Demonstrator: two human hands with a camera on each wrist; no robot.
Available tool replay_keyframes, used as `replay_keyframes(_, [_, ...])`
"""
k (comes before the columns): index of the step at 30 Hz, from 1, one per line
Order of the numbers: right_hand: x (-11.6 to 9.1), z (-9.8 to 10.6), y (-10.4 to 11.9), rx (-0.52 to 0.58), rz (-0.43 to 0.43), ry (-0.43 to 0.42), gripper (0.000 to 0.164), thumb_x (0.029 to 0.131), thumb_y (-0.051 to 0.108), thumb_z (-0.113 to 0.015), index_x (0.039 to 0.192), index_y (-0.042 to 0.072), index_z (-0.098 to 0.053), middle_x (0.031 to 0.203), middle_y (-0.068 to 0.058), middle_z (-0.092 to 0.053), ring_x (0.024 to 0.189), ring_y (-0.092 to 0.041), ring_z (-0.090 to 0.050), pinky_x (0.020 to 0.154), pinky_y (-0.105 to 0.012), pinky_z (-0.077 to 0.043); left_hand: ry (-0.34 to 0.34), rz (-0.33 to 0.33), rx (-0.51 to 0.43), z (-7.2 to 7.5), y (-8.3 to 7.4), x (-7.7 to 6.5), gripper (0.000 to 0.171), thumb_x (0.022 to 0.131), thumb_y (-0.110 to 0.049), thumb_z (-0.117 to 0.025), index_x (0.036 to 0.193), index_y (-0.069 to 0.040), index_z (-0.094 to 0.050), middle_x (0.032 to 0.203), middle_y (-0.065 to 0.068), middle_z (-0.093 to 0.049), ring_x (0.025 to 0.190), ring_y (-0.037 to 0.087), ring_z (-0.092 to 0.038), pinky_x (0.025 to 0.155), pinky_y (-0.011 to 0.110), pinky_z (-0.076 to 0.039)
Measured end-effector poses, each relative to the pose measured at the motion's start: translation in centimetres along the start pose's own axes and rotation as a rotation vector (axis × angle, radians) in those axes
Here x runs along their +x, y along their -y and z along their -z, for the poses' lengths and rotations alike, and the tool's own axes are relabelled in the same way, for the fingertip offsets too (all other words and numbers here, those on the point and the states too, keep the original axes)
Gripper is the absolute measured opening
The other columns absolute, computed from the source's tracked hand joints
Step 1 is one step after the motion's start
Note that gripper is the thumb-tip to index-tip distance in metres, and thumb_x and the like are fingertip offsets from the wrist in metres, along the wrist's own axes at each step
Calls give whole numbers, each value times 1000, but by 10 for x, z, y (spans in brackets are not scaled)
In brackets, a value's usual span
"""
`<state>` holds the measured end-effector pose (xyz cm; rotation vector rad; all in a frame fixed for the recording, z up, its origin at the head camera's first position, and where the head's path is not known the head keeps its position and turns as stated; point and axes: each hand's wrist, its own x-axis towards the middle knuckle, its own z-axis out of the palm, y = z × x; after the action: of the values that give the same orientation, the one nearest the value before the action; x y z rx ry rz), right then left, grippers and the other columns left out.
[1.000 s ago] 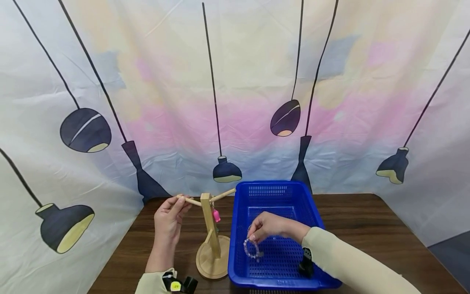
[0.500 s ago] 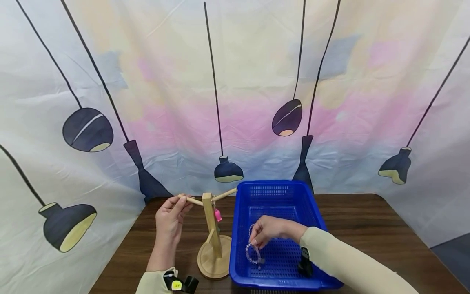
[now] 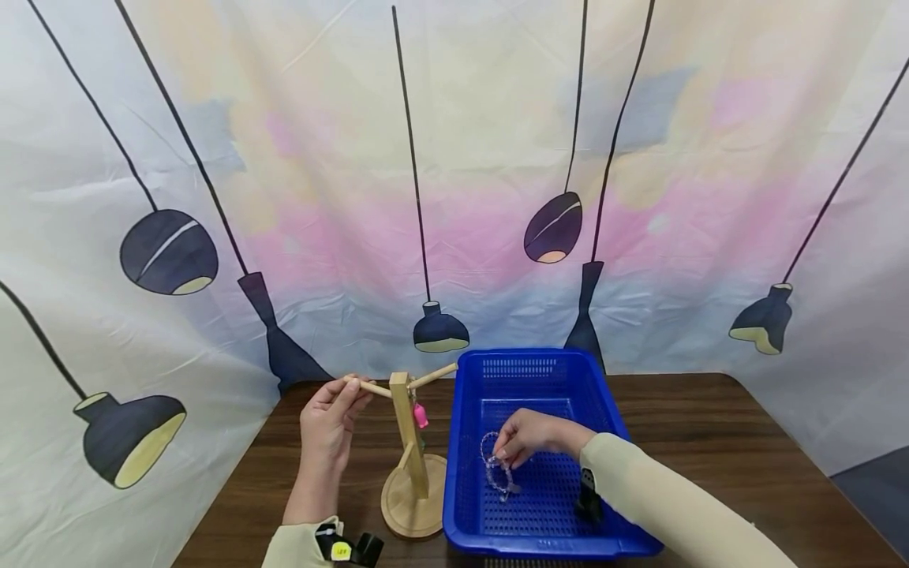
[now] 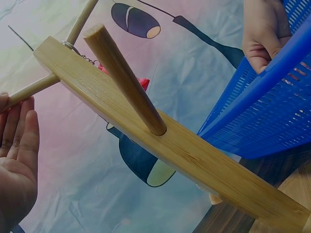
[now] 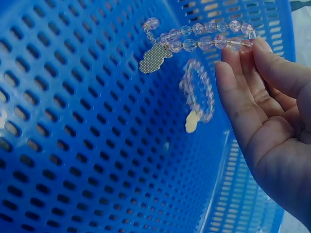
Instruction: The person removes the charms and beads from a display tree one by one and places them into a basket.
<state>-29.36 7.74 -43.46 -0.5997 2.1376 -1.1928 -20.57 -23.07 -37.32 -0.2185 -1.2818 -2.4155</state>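
Note:
Over the blue basket (image 3: 547, 544), my right hand (image 3: 534, 436) pinches a bracelet of clear pinkish beads (image 5: 204, 43) between thumb and fingertips. It hangs as a loop with a flat textured charm (image 5: 154, 58) and a loose bead at its low end. A second beaded bracelet (image 5: 210, 94) with a pale charm is inside the basket, apart from my fingers in the right wrist view. My left hand (image 3: 330, 422) pinches the outer end of a peg (image 4: 31, 91) on the wooden stand (image 3: 408, 442). A pink keychain (image 3: 420, 416) hangs from the stand's opposite upper peg.
The stand's round base (image 3: 398, 509) rests on the dark wooden table (image 3: 689, 450), close to the basket's left side. Another peg (image 4: 126, 80) juts out lower on the post. Behind the table hangs a cloth backdrop (image 3: 341, 197) printed with lamps.
My right hand has dipped and then risen a little to the right within the basket, carrying the bracelet. The left hand stays on the peg.

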Motion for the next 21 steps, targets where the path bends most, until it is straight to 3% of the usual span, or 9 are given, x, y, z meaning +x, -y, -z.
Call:
replay_keyframes(8, [4, 3, -12, 0, -23, -50, 13, 95, 3, -69, 103, -5, -77, 96, -13, -78, 81, -16, -73, 79, -38, -67, -3, 8, 3, 1, -1, 0, 24, 99, 5, -62, 90, -11, -78, 86, -1, -80, 83, 7, -78, 77, 19, -64])
replay_keyframes(17, [8, 1, -22, 15, 10, -71, 14, 94, 1, -70, 101, -10, -75, 91, -18, -77, 73, -10, -69, 76, -36, -67, 8, -5, 30, 1, 0, -1, 25, 99, 5, -61, 91, -12, -78, 86, -2, -80, 82, 5, -77, 77, 18, -64])
replay_keyframes(21, [9, 1, -24, 5, -5, -102, 13, 93, 2, -71, 101, -7, -76, 92, -14, -77, 76, -11, -70, 77, -36, -67, 10, -5, 23, 0, 0, -1, 25, 99, 5, -61, 91, -12, -78, 86, -2, -80, 82, 5, -77, 77, 18, -64])
